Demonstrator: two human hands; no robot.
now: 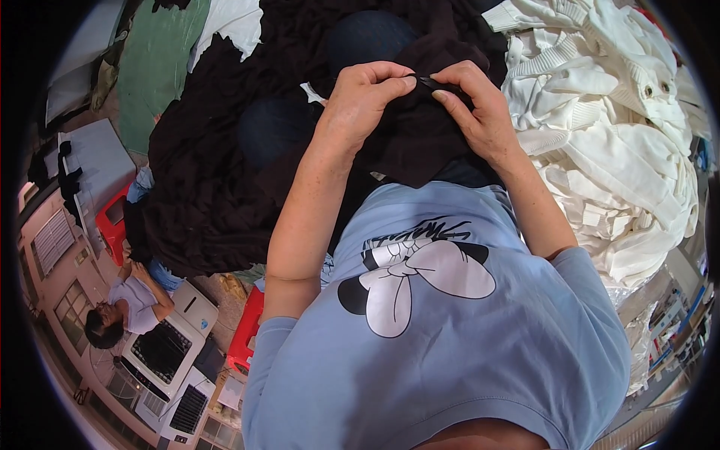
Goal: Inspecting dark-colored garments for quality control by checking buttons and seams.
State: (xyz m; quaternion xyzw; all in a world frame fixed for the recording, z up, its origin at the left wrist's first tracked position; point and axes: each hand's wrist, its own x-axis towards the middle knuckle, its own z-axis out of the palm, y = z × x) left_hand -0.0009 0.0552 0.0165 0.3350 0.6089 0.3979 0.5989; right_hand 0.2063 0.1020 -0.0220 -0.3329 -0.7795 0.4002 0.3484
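A dark brown-black garment lies across my lap and hangs up to my fingers. My left hand pinches its edge between thumb and forefinger. Close beside it, my right hand pinches the same edge, with its thumb a little lower. A short, shiny dark strip of the edge shows between the two sets of fingertips. Whether a small tool is held there too, I cannot make out. The rest of the fabric falls below my hands toward my blue shirt.
A large heap of dark clothing spreads to the left and ahead. White knitted garments are piled on the right, close to my right forearm. Red stools stand at the left. Farther left, another person sits near white machines.
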